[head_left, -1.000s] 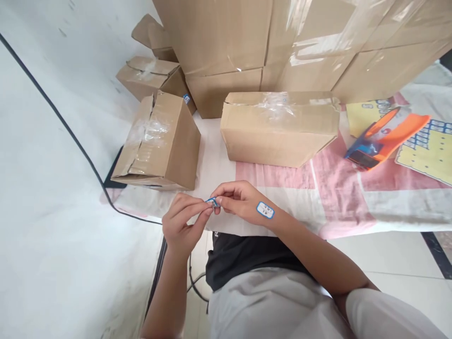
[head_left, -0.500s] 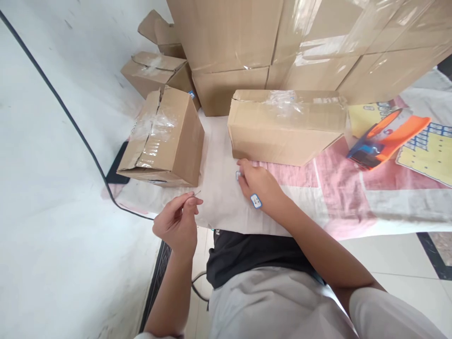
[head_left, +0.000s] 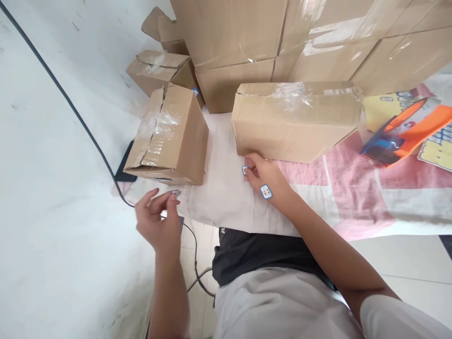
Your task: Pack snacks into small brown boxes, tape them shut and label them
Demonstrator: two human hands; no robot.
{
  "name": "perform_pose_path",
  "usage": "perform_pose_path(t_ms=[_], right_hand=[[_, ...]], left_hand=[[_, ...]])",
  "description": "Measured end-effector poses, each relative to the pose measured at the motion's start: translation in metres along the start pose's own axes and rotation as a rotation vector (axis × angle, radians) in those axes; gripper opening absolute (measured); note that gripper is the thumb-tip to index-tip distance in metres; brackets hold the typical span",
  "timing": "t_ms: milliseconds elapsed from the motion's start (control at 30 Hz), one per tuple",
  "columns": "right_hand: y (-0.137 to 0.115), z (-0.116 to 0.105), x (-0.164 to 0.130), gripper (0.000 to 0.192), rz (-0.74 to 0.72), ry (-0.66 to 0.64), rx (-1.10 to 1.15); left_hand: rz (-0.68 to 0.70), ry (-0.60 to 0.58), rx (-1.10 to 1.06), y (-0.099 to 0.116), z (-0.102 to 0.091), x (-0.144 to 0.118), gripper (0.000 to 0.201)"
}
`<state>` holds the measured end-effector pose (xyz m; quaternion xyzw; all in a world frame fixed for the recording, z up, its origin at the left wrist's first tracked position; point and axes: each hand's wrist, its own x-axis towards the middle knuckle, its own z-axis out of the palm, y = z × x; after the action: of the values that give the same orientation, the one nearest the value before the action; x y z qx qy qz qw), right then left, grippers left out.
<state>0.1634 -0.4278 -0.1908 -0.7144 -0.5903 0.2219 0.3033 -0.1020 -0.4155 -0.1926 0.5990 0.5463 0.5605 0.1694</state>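
Note:
My left hand (head_left: 158, 219) is in front of the left carton, pinching a small, thin, greyish see-through scrap (head_left: 176, 192) between thumb and forefinger; its exact kind is unclear. Close to the front of the long carton (head_left: 282, 139), my right hand (head_left: 266, 176) has a small blue-edged white sticker (head_left: 245, 170) at its fingertips, held just over the cloth. Another blue-edged sticker (head_left: 266, 191) is stuck on the back of that hand. The left carton (head_left: 192, 146) has its top seam covered with crumpled clear tape.
A tall taped stack of cartons (head_left: 233, 35) stands behind. Further right lie an orange-and-blue package (head_left: 399, 136) and yellow sticker sheets (head_left: 438, 155) on the pink-and-white cloth (head_left: 356, 197). A black cable (head_left: 70, 99) runs along the white wall at left.
My left hand has moved left and its other fingers have spread, the scrap still in the pinch. My right hand's fingers have closed more on the sticker. The view has shifted slightly.

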Motion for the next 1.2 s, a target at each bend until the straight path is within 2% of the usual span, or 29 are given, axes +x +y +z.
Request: perform_pose_path(t_ms=[67, 167, 300, 433, 567, 667, 733, 800, 867, 900, 933, 1033, 1100, 1200], right_hand=[[0.002, 0.004, 0.0, 0.03, -0.009, 0.012, 0.022], [0.001, 0.008, -0.002, 0.029, -0.013, 0.024, 0.045], [0.002, 0.011, -0.006, 0.027, -0.004, 0.039, 0.102], [0.004, 0.014, -0.012, 0.016, 0.021, 0.055, 0.365], [0.0, 0.016, -0.02, 0.017, 0.079, -0.048, 0.756], [-0.004, 0.016, -0.025, 0.02, 0.106, -0.066, 0.815], [-0.007, 0.014, -0.027, 0.02, 0.08, -0.035, 0.802], [-0.009, 0.012, -0.03, 0.021, 0.052, -0.023, 0.81], [-0.012, 0.01, -0.035, 0.023, 0.054, -0.069, 0.858], [-0.013, 0.009, -0.038, 0.025, 0.06, -0.097, 0.886], [-0.013, 0.008, -0.041, 0.026, 0.059, -0.114, 0.907], [-0.012, 0.005, -0.048, 0.034, 0.015, -0.097, 0.909], [-0.009, 0.001, -0.051, 0.031, 0.014, -0.09, 0.848], [-0.003, -0.009, -0.056, 0.014, -0.005, -0.081, 0.717]], left_hand=[[-0.035, 0.062, 0.021, -0.006, -0.001, 0.017, 0.037], [-0.083, 0.029, 0.077, -0.014, 0.004, 0.041, 0.036], [-0.096, 0.074, 0.288, -0.022, 0.015, 0.055, 0.037], [-0.047, 0.198, 0.316, -0.024, 0.024, 0.043, 0.033], [0.069, 0.249, 0.204, -0.021, 0.032, 0.023, 0.026], [0.21, 0.256, 0.137, -0.012, 0.038, 0.013, 0.033], [0.302, 0.163, 0.064, -0.002, 0.043, 0.005, 0.029], [0.337, -0.122, -0.023, 0.01, 0.05, -0.006, 0.026], [0.29, -0.422, -0.094, 0.019, 0.058, -0.018, 0.026], [0.248, -0.511, -0.117, 0.023, 0.061, -0.023, 0.024], [0.206, -0.554, -0.137, 0.026, 0.064, -0.027, 0.02], [0.153, -0.576, -0.181, 0.032, 0.069, -0.029, 0.009], [0.214, -0.645, -0.197, 0.036, 0.069, -0.027, 0.008], [0.356, -0.751, -0.2, 0.042, 0.068, -0.022, 0.009]])
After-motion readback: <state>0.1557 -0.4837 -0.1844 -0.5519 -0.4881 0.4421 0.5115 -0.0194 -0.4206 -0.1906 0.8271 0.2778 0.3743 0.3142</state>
